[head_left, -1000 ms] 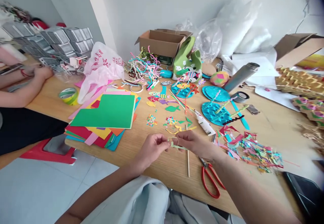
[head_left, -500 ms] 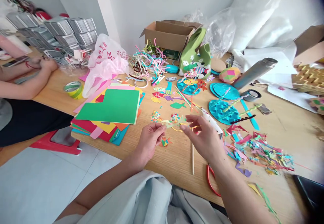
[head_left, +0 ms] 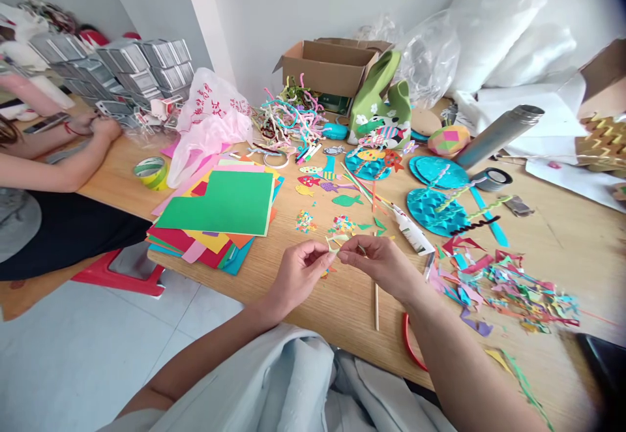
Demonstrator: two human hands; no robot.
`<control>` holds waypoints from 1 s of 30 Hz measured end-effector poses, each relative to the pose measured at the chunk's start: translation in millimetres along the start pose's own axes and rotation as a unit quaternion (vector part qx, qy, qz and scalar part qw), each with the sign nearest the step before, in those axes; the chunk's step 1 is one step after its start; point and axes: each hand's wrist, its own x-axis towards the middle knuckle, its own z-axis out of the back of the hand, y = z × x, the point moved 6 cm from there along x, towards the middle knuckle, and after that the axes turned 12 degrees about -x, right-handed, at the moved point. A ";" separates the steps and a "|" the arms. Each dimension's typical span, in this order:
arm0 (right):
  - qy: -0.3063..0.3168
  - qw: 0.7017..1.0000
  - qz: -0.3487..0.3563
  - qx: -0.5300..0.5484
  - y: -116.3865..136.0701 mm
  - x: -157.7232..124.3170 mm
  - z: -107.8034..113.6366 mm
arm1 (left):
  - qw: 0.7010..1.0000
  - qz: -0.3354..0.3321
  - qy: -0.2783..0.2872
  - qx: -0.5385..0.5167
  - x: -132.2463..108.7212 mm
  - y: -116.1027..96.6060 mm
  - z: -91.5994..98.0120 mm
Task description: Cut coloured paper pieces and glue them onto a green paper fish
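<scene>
Over the table's near edge, my left hand (head_left: pixel 304 270) and my right hand (head_left: pixel 382 264) meet, thumbs and fingertips pinched on a small pale yellow-green paper piece (head_left: pixel 334 247). Fingers cover part of it, so its full shape is hidden. Just beneath lies an orange patterned paper cutout (head_left: pixel 327 273), mostly covered by my hands. Beyond my fingers are two small heaps of coloured paper bits (head_left: pixel 305 221) and a few green paper scraps (head_left: pixel 380 225). Several paper fish, among them a green fish (head_left: pixel 347 200), lie farther back.
Coloured paper sheets (head_left: pixel 220 204) are stacked left. Right are a white glue bottle (head_left: pixel 413 231), a scrap pile (head_left: pixel 518 288), red-handled scissors (head_left: pixel 409 344) under my forearm and a blue disc (head_left: pixel 435 214). Pipe cleaners (head_left: pixel 288 122) and a cardboard box (head_left: pixel 332 67) stand behind. Another person's arms (head_left: pixel 88 152) rest far left.
My right hand has moved left, bringing its fingertips up against my left hand's at the paper piece. The view has shifted slightly.
</scene>
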 end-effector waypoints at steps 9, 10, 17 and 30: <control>-0.129 0.992 0.001 -0.011 -0.8 -14.3 35.0 | 0.834 -0.269 0.128 0.465 -43.7 24.8 -2.3; -0.129 0.991 0.005 -0.015 0.2 -14.9 35.2 | 0.816 -0.269 0.137 0.494 -46.1 31.7 -2.6; 0.000 0.996 -0.007 -0.094 -12.2 -4.6 -8.1 | 0.786 -0.297 0.169 0.516 -50.2 36.7 1.0; 0.015 0.974 -0.055 -0.218 -27.9 0.7 -39.5 | 0.795 -0.295 0.194 0.493 -49.6 34.4 8.3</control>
